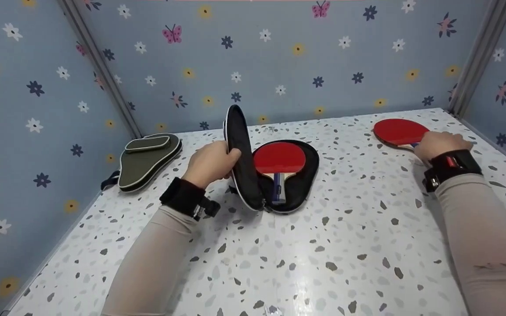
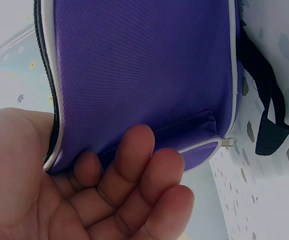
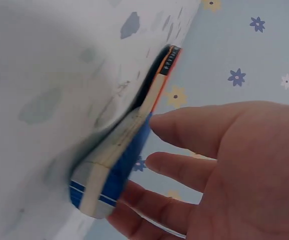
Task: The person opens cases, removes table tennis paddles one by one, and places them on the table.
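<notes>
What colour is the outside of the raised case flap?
The flap is purple outside, clearest in the left wrist view.

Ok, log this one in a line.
left hand: holds case flap raised | right hand: at loose paddle handle | second paddle: inside open case

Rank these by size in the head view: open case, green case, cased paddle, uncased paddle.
1. Open case
2. Green case
3. Cased paddle and uncased paddle, unranked: they look close, and the right hand partly hides the latter.
</notes>
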Demonstrator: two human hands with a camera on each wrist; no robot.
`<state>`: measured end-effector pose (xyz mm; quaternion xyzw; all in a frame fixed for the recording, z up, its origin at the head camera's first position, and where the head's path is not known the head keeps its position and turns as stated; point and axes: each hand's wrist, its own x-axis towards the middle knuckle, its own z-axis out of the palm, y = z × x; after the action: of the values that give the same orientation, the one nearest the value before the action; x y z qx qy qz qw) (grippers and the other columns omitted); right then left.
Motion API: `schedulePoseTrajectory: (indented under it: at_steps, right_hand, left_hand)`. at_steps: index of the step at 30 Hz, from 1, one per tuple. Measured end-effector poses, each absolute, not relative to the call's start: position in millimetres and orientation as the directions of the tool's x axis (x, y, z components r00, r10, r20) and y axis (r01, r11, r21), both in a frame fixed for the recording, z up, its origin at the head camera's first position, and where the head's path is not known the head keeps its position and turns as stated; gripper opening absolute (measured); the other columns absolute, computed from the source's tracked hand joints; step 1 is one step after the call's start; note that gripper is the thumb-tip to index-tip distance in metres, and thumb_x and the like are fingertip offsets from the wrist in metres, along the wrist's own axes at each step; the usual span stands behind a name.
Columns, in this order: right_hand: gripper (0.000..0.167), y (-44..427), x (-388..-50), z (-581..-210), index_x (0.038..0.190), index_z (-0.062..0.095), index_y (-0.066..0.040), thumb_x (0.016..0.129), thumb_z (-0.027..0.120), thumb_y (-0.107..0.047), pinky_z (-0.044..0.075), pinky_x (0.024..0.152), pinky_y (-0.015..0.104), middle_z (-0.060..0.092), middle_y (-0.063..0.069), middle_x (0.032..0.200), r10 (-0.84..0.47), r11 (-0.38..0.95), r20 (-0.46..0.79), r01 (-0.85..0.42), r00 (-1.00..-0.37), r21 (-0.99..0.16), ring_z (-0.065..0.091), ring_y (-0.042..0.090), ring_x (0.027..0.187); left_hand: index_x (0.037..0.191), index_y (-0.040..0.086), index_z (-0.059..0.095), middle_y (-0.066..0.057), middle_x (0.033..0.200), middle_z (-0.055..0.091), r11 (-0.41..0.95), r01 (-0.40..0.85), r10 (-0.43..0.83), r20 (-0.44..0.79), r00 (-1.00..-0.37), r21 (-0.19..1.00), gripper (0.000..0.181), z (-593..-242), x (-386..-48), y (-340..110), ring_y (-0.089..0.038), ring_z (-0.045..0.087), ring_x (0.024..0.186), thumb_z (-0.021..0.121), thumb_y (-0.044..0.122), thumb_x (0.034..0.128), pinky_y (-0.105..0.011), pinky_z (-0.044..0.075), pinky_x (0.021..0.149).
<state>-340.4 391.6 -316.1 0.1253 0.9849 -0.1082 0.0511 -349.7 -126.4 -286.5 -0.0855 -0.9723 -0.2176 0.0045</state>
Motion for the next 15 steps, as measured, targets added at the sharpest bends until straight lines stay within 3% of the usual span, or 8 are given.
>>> schedulePoseTrajectory:
  at_steps: [3, 7, 12, 15]
  right_hand:
    - [0.055, 382, -347, -313, 0.143, 0.053, 0.016, 0.107, 0.045, -0.026, 0.028, 0.112, 0.083, 0.045, 0.048, 0.142, 0.259, 0.945, -0.068, 0.268, -0.963, -0.189, 0.037, 0.070, 0.133]
    - [0.067, 357, -356, -311, 0.157, 0.043, 0.009, 0.111, 0.047, -0.039, 0.025, 0.113, 0.084, 0.042, 0.046, 0.150, 0.209, 0.955, 0.014, 0.201, -0.978, -0.216, 0.036, 0.068, 0.138]
    - [0.077, 300, -353, -305, 0.167, 0.037, 0.003, 0.113, 0.052, -0.051, 0.031, 0.114, 0.083, 0.045, 0.039, 0.160, 0.008, 0.965, 0.061, -0.009, -0.998, -0.264, 0.042, 0.063, 0.144]
    - [0.079, 259, -348, -305, 0.169, 0.037, 0.001, 0.113, 0.055, -0.053, 0.030, 0.119, 0.080, 0.041, 0.035, 0.167, -0.127, 0.951, 0.078, -0.144, -0.989, -0.274, 0.038, 0.059, 0.152]
  left_hand:
    - [0.099, 0.012, 0.069, -0.004, 0.080, 0.075, 0.890, 0.166, 0.159, 0.052, -0.986, 0.425, 0.033, -286, -349, -127, -0.022, 0.070, 0.071, 0.048, 0.036, 0.1079, -0.040, 0.049, 0.068]
    - [0.100, 0.012, 0.069, -0.004, 0.080, 0.075, 0.890, 0.167, 0.162, 0.047, -0.986, 0.425, 0.033, -286, -349, -126, -0.022, 0.069, 0.071, 0.048, 0.036, 0.1074, -0.039, 0.048, 0.068]
    - [0.098, 0.011, 0.069, -0.004, 0.078, 0.074, 0.893, 0.166, 0.165, 0.040, -0.986, 0.418, 0.034, -286, -349, -125, -0.023, 0.067, 0.070, 0.048, 0.036, 0.1075, -0.039, 0.048, 0.068]
    - [0.098, 0.011, 0.069, -0.005, 0.078, 0.074, 0.893, 0.160, 0.159, 0.037, -0.987, 0.422, 0.034, -286, -349, -124, -0.023, 0.067, 0.070, 0.048, 0.036, 0.1078, -0.040, 0.047, 0.067]
